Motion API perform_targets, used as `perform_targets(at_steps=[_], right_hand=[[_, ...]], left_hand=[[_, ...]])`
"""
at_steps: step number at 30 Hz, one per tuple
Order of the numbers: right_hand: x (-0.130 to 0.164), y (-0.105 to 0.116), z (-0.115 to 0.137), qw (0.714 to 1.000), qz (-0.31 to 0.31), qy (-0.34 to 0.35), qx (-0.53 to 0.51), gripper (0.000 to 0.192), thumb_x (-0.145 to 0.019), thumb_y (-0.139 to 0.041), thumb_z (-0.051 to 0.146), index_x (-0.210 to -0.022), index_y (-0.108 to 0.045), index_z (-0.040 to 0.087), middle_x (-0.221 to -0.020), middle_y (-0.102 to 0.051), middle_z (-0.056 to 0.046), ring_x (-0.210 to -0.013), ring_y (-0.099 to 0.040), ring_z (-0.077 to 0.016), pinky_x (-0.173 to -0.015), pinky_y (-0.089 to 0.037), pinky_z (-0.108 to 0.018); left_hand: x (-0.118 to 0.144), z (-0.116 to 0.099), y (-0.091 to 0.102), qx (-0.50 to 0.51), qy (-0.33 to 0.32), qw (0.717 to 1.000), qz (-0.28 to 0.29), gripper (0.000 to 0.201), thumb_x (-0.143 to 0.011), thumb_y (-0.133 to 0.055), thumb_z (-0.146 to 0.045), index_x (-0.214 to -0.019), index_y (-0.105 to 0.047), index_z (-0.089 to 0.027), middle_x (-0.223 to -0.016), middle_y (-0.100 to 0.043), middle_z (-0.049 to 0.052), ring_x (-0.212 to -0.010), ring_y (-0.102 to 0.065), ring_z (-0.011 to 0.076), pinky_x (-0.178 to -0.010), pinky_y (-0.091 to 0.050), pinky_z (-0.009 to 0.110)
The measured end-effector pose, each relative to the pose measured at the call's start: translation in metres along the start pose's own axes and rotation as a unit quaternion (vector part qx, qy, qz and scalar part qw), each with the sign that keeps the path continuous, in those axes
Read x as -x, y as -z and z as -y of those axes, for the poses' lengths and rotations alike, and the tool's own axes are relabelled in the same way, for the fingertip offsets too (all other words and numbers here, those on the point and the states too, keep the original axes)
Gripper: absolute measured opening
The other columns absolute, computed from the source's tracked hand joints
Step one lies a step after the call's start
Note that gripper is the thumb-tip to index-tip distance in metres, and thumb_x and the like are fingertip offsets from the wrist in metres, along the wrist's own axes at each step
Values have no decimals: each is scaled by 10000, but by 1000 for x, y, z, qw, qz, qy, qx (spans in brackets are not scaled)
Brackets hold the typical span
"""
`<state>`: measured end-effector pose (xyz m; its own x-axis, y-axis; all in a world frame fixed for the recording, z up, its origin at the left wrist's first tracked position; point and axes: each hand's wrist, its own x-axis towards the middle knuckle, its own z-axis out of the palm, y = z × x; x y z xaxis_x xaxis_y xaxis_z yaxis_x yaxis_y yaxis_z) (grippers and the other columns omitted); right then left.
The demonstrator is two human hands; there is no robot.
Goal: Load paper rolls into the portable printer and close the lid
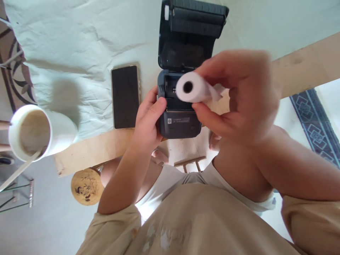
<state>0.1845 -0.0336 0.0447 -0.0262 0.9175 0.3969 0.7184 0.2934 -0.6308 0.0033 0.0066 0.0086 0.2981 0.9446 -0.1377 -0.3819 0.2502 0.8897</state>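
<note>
A dark grey small printer (178,122) stands at the near edge of the table, its lid (191,33) swung up and back, leaving the paper bay open. My left hand (148,118) grips the printer's left front corner, thumb on top. My right hand (236,97) holds a white paper roll (192,87) between thumb and fingers, just above the open bay; the roll's dark core hole faces me and a loose end of paper trails to the right. This hand is blurred.
A black phone (125,96) lies face up just left of the printer on the pale cloth (79,42). A white cup (37,132) with a spoon stands at the left. The wooden table edge (305,63) runs to the right. A round stool (86,186) sits below.
</note>
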Motion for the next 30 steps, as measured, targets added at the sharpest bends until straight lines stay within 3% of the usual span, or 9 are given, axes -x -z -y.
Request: perform_targets(at_steps=[4, 7, 9, 12, 16, 20, 25, 30], right_hand=[[-10, -11, 1, 991, -27, 79, 102, 243, -865, -555, 133, -1032, -633, 291, -1017, -754, 34, -892, -722, -156, -774, -585, -335], [-14, -14, -5, 989, -27, 107, 103, 231, -855, -567, 99, -992, -630, 274, -951, -763, 58, -861, -733, -165, -754, -558, -357], [-14, -15, -8, 991, -22, 107, 72, 225, -872, -584, 106, -987, -643, 289, -1015, -770, 60, -935, -747, -183, -769, -547, -371], [-12, -15, -10, 992, -26, 120, 41, 189, -929, -561, 136, -923, -663, 294, -1095, -768, 55, -986, -745, -182, -776, -531, -374], [-8, -15, -6, 979, -93, 166, 72, 189, -949, -556, 196, -875, -696, 300, -905, -763, 54, -793, -693, -162, -697, -449, -372], [0, -12, 3, 971, -110, 200, 71, 181, -930, -547, 190, -861, -667, 306, -756, -692, 50, -655, -610, -135, -646, -390, -370], [8, -17, 2, 954, -64, 292, 20, 56, -922, -579, 230, -901, -625, 254, -742, -667, 35, -682, -614, -151, -601, -383, -391], [6, -18, -4, 947, -41, 320, 4, 137, -945, -611, 331, -842, -607, 240, -732, -675, 39, -669, -597, -136, -609, -408, -375]], left_hand=[[2, -1, -2, -4, 0, 1000, -1, 278, -912, -706, -409, -1080, -714, -188, -982, -761, 29, -1172, -713, 257, -895, -617, 299], [2, -3, -3, -28, 11, 999, -16, 311, -883, -728, -454, -1077, -701, -212, -1077, -754, 43, -1270, -662, 299, -923, -623, 343], [3, -4, -3, -41, 15, 999, -23, 331, -858, -745, -478, -1055, -697, -217, -1112, -745, 47, -1283, -651, 312, -920, -624, 348], [3, -3, -2, -39, 16, 999, -19, 333, -849, -750, -491, -1029, -695, -216, -1042, -736, 41, -1236, -672, 301, -898, -621, 344], [3, -2, -1, -28, 13, 999, -16, 279, -864, -745, -452, -1009, -705, -217, -921, -706, 19, -1151, -691, 252, -861, -599, 302], [3, -2, -1, -20, 15, 1000, -8, 308, -850, -737, -499, -980, -699, -223, -875, -697, 18, -1143, -676, 248, -824, -564, 283], [4, -2, 7, -70, 33, 997, 15, 532, -723, -830, -564, -1120, -663, -251, -896, -711, 17, -1186, -634, 308, -768, -521, 335], [3, 2, 16, -106, -9, 993, 61, 563, -723, -878, -393, -1223, -661, -250, -945, -715, -14, -896, -644, 181, -716, -506, 275]])
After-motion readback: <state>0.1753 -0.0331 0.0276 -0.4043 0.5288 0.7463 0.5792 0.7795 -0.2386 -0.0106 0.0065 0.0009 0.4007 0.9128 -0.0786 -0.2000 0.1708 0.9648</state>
